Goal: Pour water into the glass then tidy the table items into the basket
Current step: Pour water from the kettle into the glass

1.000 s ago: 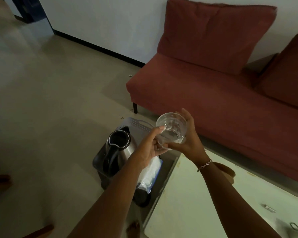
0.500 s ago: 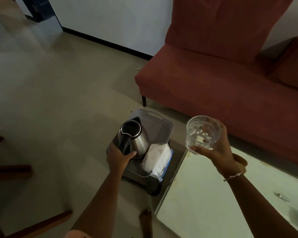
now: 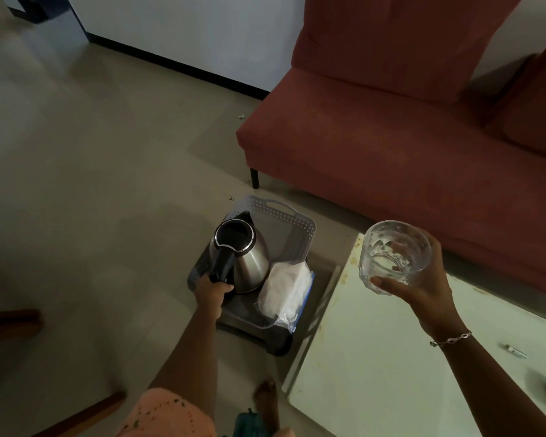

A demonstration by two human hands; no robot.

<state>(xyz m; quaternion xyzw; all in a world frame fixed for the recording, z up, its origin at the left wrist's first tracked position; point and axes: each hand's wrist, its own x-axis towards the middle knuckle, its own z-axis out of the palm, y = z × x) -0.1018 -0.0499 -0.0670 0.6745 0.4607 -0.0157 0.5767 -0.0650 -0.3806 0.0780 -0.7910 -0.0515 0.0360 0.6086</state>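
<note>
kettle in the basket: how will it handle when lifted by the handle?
The kettle is steel, so probably rigid and hard to damage. The left hand grips low on the side handle, so it may swing spout-down. How full it is can't be seen; weight uncertain. It stands close beside the plastic bag, which may drag along.

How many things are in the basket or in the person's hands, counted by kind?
Kettles: 1, the kettle standing in the basket, left hand on its handle
Plastic bags: 1, the plastic bag in the basket
Glasses: 1, the glass in the right hand
Total: 3
</note>
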